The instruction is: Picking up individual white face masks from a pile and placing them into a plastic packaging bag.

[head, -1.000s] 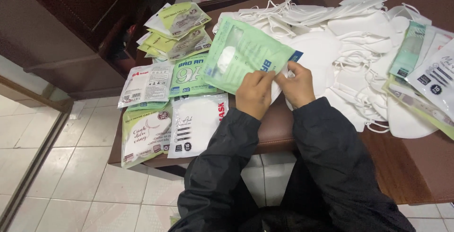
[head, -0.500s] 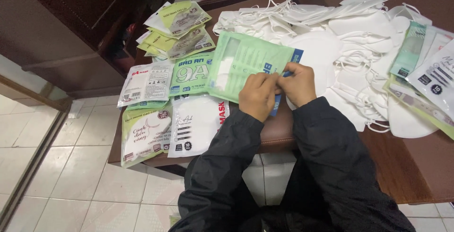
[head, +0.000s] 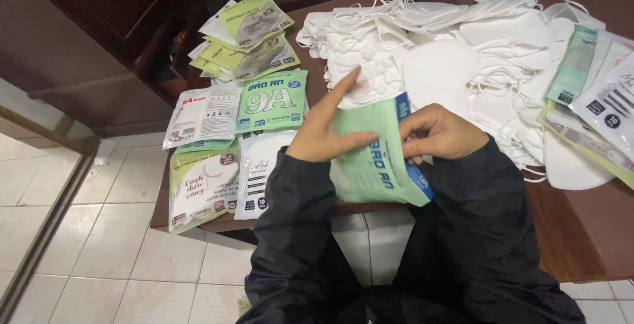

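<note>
Both hands hold a light green and blue mask packet point(head: 374, 159) upright over the near edge of the dark wooden table point(head: 568, 231). My left hand point(head: 327, 126) presses its fingers flat against the packet's left face, fingertips pointing up. My right hand point(head: 441, 132) pinches the packet's upper right edge. Both arms wear black sleeves. Directly behind the packet lies a big heap of loose white face masks point(head: 462, 53).
Several flat mask packets point(head: 234, 132), green, white and yellow-green, lie in rows on the table's left part, with a stack point(head: 246, 40) behind them. More packets point(head: 598, 99) lie at the right edge. A tiled floor point(head: 92, 245) is below, a dark cabinet point(head: 92, 46) at the left.
The green packet has been pulled toward me and turned upright, from lying flat and tilted over the table. My left hand has opened flat against it.
</note>
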